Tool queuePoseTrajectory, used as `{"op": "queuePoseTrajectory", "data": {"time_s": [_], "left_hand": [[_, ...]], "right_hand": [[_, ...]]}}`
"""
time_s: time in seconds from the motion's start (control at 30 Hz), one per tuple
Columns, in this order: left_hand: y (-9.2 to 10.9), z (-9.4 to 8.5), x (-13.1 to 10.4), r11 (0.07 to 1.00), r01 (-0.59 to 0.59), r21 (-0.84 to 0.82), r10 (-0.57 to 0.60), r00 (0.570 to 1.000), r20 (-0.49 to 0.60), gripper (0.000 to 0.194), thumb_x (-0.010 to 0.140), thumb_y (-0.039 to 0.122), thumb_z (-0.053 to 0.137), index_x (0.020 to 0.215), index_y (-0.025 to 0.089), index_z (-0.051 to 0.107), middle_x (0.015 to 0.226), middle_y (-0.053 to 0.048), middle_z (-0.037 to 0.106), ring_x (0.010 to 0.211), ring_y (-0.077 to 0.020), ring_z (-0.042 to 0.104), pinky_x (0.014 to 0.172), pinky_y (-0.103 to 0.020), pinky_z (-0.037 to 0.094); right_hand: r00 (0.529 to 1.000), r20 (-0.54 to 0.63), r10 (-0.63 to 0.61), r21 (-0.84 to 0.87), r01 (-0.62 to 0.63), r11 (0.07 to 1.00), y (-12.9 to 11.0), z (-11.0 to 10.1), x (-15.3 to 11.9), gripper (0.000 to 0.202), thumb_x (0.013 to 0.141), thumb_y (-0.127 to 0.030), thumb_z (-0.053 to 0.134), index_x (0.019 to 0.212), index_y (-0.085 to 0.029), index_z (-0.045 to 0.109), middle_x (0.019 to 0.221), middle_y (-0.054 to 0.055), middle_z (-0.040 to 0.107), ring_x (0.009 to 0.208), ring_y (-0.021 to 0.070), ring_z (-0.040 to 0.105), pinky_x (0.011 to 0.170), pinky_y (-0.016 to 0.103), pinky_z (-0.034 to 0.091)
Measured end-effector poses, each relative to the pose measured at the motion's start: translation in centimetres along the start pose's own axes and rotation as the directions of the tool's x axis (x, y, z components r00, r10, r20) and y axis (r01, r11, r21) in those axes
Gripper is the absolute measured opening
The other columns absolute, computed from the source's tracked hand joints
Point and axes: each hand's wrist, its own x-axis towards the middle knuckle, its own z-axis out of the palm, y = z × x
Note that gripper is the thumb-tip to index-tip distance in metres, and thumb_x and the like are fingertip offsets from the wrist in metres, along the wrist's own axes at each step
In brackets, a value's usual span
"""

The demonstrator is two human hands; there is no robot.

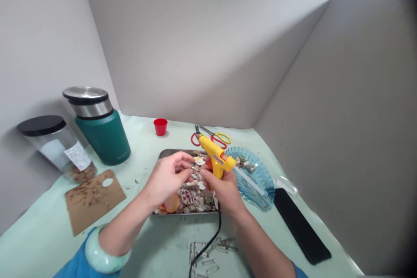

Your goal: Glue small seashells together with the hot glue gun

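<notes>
My right hand (pixel 228 189) is wrapped round the handle of a yellow hot glue gun (pixel 215 155). Its nozzle points up and away to the left, and a clear glue stick (pixel 249 180) sticks out of the back. Over a metal tray (pixel 167 153) full of seashells (pixel 198 197), my left hand (pixel 171 173) has its thumb and fingers curled together. Whatever lies between those fingertips is too small to make out. The thumb of my right hand comes close to them. A black cord (pixel 219 226) hangs from the gun to the table.
Beyond the tray are a red cup (pixel 160 127) and scissors (pixel 219 138). On the right, a blue dish (pixel 260 173) holds shells beside a black case (pixel 301 226). A green bottle (pixel 104 137), a jar (pixel 61 150) and cardboard (pixel 94 200) stand left; metal pins (pixel 208 263) lie in front.
</notes>
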Motion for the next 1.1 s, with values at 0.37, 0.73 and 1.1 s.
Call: {"op": "queuePoseTrajectory", "data": {"time_s": [0.37, 0.73, 1.1], "left_hand": [[0.4, 0.0, 0.3, 0.986, 0.129, -0.104, -0.127, 0.992, 0.02, 0.023, 0.066, 0.02, 0.068, 0.086, 0.016, 0.057, 0.063, 0.001, 0.065, 0.058, -0.0149, 0.063, 0.061, -0.028, 0.051], [0.0, 0.1, 0.6, 0.988, 0.136, -0.072, -0.135, 0.991, 0.022, 0.021, 0.065, 0.018, 0.067, 0.084, 0.016, 0.059, 0.078, -0.001, 0.066, 0.061, -0.015, 0.064, 0.06, -0.029, 0.052], [-0.9, 0.5, 0.6, 0.983, 0.101, -0.156, -0.084, 0.99, 0.11, 0.012, 0.07, 0.023, 0.067, 0.078, 0.015, 0.062, 0.067, 0.001, 0.063, 0.059, -0.0132, 0.062, 0.059, -0.026, 0.051]], "right_hand": [[0.992, -0.117, -0.052, 0.089, 0.062, 0.994, 0.7, -0.5, 0.2, 0.036, 0.067, -0.026, 0.074, 0.099, -0.02, 0.058, 0.064, -0.006, 0.055, 0.048, 0.0083, 0.044, 0.047, 0.021, 0.036], [0.994, -0.106, -0.035, 0.134, 0.049, 0.99, 0.8, -0.8, 0.4, 0.039, 0.067, -0.026, 0.074, 0.1, -0.019, 0.056, 0.068, -0.005, 0.057, 0.048, 0.008, 0.044, 0.044, 0.021, 0.036], [0.989, -0.107, -0.106, -0.106, 0.095, 0.99, 1.1, -0.6, -0.2, 0.02, 0.073, -0.027, 0.068, 0.091, -0.019, 0.064, 0.076, -0.001, 0.065, 0.06, 0.013, 0.053, 0.054, 0.023, 0.042]]}}
